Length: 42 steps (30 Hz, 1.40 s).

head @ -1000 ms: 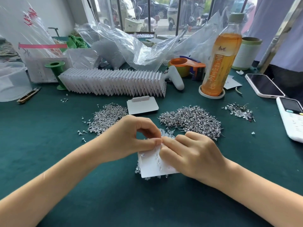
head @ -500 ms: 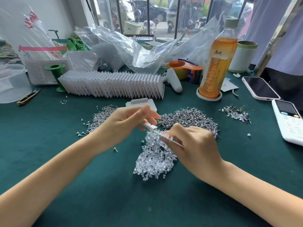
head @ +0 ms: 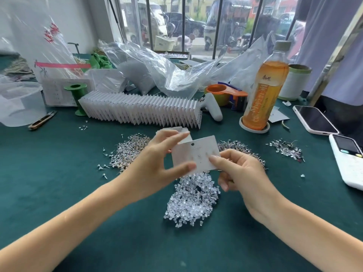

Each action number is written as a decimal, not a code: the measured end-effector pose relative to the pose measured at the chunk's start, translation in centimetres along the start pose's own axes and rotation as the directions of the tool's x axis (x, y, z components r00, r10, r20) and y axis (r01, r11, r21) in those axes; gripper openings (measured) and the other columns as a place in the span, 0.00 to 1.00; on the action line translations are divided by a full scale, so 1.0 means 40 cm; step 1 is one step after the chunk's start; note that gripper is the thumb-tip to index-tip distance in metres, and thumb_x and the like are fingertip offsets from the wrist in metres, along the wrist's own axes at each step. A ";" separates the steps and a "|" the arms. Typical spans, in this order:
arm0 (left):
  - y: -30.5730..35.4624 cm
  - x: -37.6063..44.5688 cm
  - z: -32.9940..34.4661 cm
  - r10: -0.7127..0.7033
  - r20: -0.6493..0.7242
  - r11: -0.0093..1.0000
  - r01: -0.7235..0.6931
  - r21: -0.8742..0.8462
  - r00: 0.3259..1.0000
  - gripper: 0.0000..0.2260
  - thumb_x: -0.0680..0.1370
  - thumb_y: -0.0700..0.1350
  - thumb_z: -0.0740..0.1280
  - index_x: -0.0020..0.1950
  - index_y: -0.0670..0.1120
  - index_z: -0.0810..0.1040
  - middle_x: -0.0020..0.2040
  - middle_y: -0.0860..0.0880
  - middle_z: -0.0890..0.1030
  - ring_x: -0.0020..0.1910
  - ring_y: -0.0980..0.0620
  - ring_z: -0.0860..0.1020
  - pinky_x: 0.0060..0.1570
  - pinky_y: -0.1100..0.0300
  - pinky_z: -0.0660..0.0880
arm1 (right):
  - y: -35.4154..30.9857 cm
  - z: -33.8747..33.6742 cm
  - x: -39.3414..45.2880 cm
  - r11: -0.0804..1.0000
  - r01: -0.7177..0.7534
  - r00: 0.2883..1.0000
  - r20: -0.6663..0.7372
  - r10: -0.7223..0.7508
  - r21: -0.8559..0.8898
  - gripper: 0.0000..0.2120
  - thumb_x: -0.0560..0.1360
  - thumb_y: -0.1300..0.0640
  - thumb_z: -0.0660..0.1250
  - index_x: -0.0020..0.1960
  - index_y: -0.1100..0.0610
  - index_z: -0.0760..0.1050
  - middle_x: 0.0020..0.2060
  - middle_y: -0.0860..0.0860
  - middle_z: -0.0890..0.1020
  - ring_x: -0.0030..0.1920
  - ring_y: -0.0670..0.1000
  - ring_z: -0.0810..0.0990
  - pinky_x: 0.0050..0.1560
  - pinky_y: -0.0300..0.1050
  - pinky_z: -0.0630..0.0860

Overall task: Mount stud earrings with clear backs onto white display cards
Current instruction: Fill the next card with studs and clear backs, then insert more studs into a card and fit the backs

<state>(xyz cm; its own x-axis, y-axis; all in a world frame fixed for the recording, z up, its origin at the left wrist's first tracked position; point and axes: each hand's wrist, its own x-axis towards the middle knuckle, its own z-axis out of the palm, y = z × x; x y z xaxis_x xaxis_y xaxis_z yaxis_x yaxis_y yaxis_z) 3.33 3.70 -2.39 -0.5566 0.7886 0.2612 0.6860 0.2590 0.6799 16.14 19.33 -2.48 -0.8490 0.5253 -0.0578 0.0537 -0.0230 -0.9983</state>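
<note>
A white display card with small studs in it is held upright above the green table, its face toward me. My left hand pinches its left edge between thumb and fingers. My right hand grips its lower right corner. Under the card lies a pile of clear backs. Piles of silver stud earrings lie to the left and to the right, partly hidden by the hands. A blank card peeks out behind the held one.
A long row of filled white cards stands behind. An orange drink bottle, a phone, a white device, a small stud heap, a tape dispenser, plastic bags and a clear tub ring the work area.
The card was pressed flat on the clear backs, then lifted edge-on, and now it is turned upright with its face toward me. Both hands rose with it.
</note>
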 end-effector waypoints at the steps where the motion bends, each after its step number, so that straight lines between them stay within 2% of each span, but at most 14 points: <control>1: 0.002 -0.003 0.005 0.036 0.017 0.998 -0.036 0.057 0.999 0.37 0.65 0.68 0.65 0.72 0.58 0.64 0.63 0.63 0.68 0.59 0.68 0.68 0.58 0.75 0.67 | 0.000 0.002 0.001 0.999 -0.029 1.000 0.012 0.029 0.017 0.10 0.73 0.55 0.70 0.34 0.52 0.77 0.29 0.53 0.78 0.20 0.47 0.68 0.25 0.33 0.64; 4: 0.001 -0.005 0.012 0.093 -0.023 0.988 -0.089 0.126 0.995 0.39 0.65 0.66 0.67 0.72 0.53 0.66 0.66 0.59 0.70 0.62 0.63 0.67 0.60 0.78 0.61 | -0.002 0.002 0.005 0.994 -0.077 0.994 0.084 0.071 0.079 0.07 0.74 0.55 0.70 0.38 0.55 0.76 0.25 0.44 0.78 0.19 0.45 0.68 0.20 0.30 0.60; 6: 0.001 -0.003 0.009 0.090 -0.065 0.986 -0.080 0.147 0.994 0.38 0.66 0.65 0.66 0.72 0.51 0.67 0.65 0.59 0.70 0.61 0.63 0.67 0.58 0.81 0.59 | -0.015 -0.005 0.014 0.996 -0.062 0.992 0.117 0.054 0.060 0.07 0.74 0.52 0.68 0.40 0.54 0.78 0.28 0.45 0.82 0.19 0.44 0.69 0.19 0.29 0.61; 8: -0.001 -0.002 0.003 0.079 -0.104 0.984 -0.061 0.165 0.991 0.38 0.67 0.65 0.65 0.73 0.51 0.65 0.64 0.60 0.70 0.59 0.65 0.66 0.56 0.82 0.59 | -0.028 -0.030 0.035 0.984 0.093 0.995 0.051 -0.086 -0.150 0.08 0.75 0.49 0.68 0.42 0.52 0.81 0.34 0.46 0.85 0.22 0.44 0.72 0.22 0.31 0.66; 11: -0.010 -0.001 0.000 0.044 -0.140 0.987 -0.021 0.158 0.989 0.34 0.70 0.60 0.70 0.73 0.54 0.64 0.61 0.62 0.69 0.59 0.64 0.67 0.56 0.74 0.63 | -0.038 -0.083 0.072 0.706 0.273 0.948 0.056 -0.314 -0.653 0.03 0.71 0.49 0.72 0.41 0.47 0.80 0.34 0.42 0.83 0.29 0.41 0.73 0.33 0.40 0.71; 14: -0.017 -0.001 0.003 0.036 -0.167 0.986 -0.007 0.168 0.985 0.33 0.71 0.55 0.72 0.72 0.56 0.64 0.59 0.61 0.70 0.59 0.60 0.68 0.57 0.66 0.64 | -0.034 -0.094 0.078 0.464 0.300 0.947 0.200 -0.252 -0.833 0.02 0.71 0.48 0.72 0.40 0.43 0.79 0.36 0.40 0.78 0.35 0.37 0.72 0.35 0.38 0.65; 17: -0.022 0.000 0.007 0.041 -0.163 0.981 -0.008 0.196 0.986 0.34 0.70 0.56 0.72 0.73 0.57 0.62 0.58 0.60 0.69 0.58 0.61 0.68 0.56 0.64 0.64 | -0.027 -0.087 0.075 0.356 0.324 0.939 0.252 -0.233 -0.876 0.02 0.71 0.47 0.71 0.42 0.42 0.78 0.40 0.40 0.77 0.44 0.39 0.72 0.41 0.39 0.67; 20: -0.024 -0.001 0.006 0.047 -0.169 0.982 -0.014 0.187 0.984 0.33 0.70 0.56 0.72 0.72 0.59 0.62 0.57 0.61 0.69 0.57 0.63 0.67 0.55 0.64 0.65 | -0.025 -0.083 0.075 0.347 0.324 0.937 0.250 -0.243 -0.880 0.02 0.72 0.47 0.71 0.43 0.42 0.79 0.42 0.40 0.77 0.48 0.43 0.72 0.44 0.43 0.67; 31: -0.016 -0.002 0.006 0.066 -0.106 0.965 -0.036 0.261 0.992 0.37 0.70 0.55 0.72 0.75 0.52 0.60 0.63 0.52 0.74 0.56 0.62 0.66 0.62 0.63 0.64 | 0.001 -0.044 0.082 0.168 0.320 0.911 0.254 -0.326 -0.932 0.06 0.73 0.43 0.69 0.45 0.44 0.81 0.41 0.41 0.77 0.46 0.43 0.69 0.41 0.38 0.63; 33: -0.017 -0.002 0.005 0.067 -0.095 0.963 -0.039 0.267 0.993 0.38 0.70 0.55 0.73 0.75 0.52 0.59 0.63 0.52 0.74 0.55 0.63 0.65 0.60 0.66 0.62 | 0.001 -0.047 0.083 0.196 0.317 0.916 0.245 -0.319 -0.928 0.05 0.74 0.46 0.69 0.44 0.45 0.81 0.40 0.41 0.79 0.46 0.43 0.71 0.41 0.38 0.64; 34: -0.017 -0.002 0.005 0.066 -0.086 0.962 -0.041 0.269 0.994 0.38 0.70 0.55 0.73 0.75 0.52 0.59 0.62 0.53 0.73 0.55 0.63 0.64 0.58 0.68 0.61 | -0.004 -0.051 0.084 0.273 0.310 0.926 0.223 -0.305 -0.911 0.04 0.73 0.47 0.70 0.43 0.46 0.81 0.38 0.41 0.79 0.44 0.41 0.72 0.39 0.38 0.65; 36: -0.016 -0.003 0.004 0.059 -0.073 0.967 -0.039 0.251 0.996 0.37 0.70 0.55 0.73 0.75 0.52 0.59 0.60 0.56 0.73 0.55 0.64 0.64 0.57 0.70 0.61 | -0.026 -0.060 0.084 0.578 0.279 0.955 0.162 -0.247 -0.766 0.02 0.71 0.51 0.73 0.40 0.48 0.83 0.33 0.42 0.82 0.36 0.39 0.76 0.35 0.34 0.69; 38: -0.014 -0.003 0.003 0.054 -0.054 0.974 -0.041 0.223 0.997 0.38 0.70 0.55 0.73 0.75 0.52 0.59 0.58 0.58 0.71 0.56 0.63 0.65 0.56 0.72 0.61 | -0.057 -0.058 0.076 0.859 0.206 0.976 0.160 -0.147 -0.468 0.01 0.69 0.55 0.76 0.38 0.51 0.84 0.33 0.44 0.84 0.33 0.38 0.80 0.35 0.27 0.72; 42: -0.012 -0.004 0.008 0.051 -0.013 0.980 -0.048 0.193 0.999 0.39 0.69 0.56 0.74 0.75 0.52 0.59 0.58 0.59 0.72 0.55 0.65 0.65 0.55 0.81 0.60 | -0.068 -0.019 0.050 0.965 0.113 0.964 0.262 -0.048 -0.238 0.02 0.69 0.57 0.75 0.40 0.51 0.85 0.35 0.47 0.86 0.35 0.38 0.81 0.35 0.25 0.71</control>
<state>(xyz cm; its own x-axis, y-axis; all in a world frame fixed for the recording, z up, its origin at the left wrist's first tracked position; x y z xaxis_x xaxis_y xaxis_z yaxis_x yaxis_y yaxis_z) 3.25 3.63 -2.98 -0.5267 0.7938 0.3042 0.7895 0.3240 0.5213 14.69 21.09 0.14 -0.9586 0.2845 -0.0099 0.0810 0.2394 -0.9675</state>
